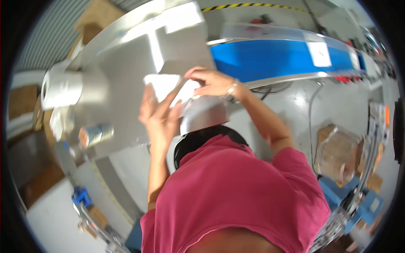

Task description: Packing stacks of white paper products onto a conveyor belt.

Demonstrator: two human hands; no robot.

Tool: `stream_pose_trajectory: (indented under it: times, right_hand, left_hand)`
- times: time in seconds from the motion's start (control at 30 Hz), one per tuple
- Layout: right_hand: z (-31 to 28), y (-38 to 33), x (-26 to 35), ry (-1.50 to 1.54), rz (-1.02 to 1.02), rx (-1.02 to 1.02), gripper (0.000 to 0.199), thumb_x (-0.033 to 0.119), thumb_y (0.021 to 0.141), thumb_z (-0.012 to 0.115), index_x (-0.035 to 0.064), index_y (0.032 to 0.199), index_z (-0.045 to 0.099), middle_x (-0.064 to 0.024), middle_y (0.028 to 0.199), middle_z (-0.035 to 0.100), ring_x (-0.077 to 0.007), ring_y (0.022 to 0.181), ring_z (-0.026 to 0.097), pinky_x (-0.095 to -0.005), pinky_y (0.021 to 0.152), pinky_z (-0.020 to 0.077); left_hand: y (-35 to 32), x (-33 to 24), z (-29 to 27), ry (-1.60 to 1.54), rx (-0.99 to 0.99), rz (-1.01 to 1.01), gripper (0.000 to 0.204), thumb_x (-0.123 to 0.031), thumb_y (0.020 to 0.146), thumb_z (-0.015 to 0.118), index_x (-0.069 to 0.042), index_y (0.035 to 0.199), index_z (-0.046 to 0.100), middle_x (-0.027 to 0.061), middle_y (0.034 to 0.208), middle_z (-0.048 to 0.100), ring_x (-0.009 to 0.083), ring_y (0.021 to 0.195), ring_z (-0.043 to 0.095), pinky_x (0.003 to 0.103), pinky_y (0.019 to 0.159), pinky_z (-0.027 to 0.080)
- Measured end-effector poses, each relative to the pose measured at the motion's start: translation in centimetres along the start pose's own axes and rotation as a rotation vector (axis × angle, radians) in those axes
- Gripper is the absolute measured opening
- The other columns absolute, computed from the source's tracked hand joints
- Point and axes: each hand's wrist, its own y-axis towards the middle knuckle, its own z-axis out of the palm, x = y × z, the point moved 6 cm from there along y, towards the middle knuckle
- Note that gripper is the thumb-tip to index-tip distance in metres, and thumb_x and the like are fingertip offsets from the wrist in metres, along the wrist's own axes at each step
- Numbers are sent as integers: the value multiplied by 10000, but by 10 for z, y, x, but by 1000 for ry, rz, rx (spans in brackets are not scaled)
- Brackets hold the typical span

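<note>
A white flat piece (163,85), perhaps paper or a thin packet, is held between my hands over the near right part of the metal table; blur hides its exact kind. My left hand (159,116) has its fingers and thumb around its lower left side. From the right, my right hand (213,82) grips its other edge with bent fingers, and a bracelet shows at the wrist. Just below the hands is a shiny grey metal panel (205,114), close to my body.
A blue conveyor belt (265,59) with clear side guards runs off to the right, a white sheet (319,54) lying on it. Left on the metal table (122,63) are a large white roll (63,89) and a tape roll (96,135). A plastic-wrapped carton (341,154) stands lower right.
</note>
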Motion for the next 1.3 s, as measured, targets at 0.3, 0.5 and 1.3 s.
stream_pose_trajectory:
  times: [0.3, 0.5, 1.3]
  right_hand:
    - [-170, -136, -115, -306, 818, -748, 467, 436, 863, 616, 71, 1152, 583, -138, 1012, 620, -277, 854, 618, -330, 787, 496]
    - [-238, -181, -98, -1219, 1016, -922, 673, 534, 760, 660, 94, 1249, 520, -177, 1195, 554, -361, 1003, 565, -469, 795, 487]
    - [-180, -139, -159, -932, 405, -563, 285, 300, 945, 471, 193, 1165, 617, -193, 924, 624, -351, 779, 588, -398, 730, 494]
  left_hand:
    - [-7, 20, -4, 148, -36, -48, 398, -125, 827, 660, -200, 1216, 614, 155, 1376, 438, 315, 1195, 470, 447, 1006, 328]
    - [-7, 20, -5, 12, -42, -122, 381, -77, 795, 688, -202, 1154, 661, 154, 1346, 470, 314, 1163, 498, 408, 967, 386]
    - [-9, 35, -16, -50, -68, -312, 373, -74, 844, 631, -151, 1208, 603, 204, 1299, 480, 332, 1136, 525, 385, 888, 485]
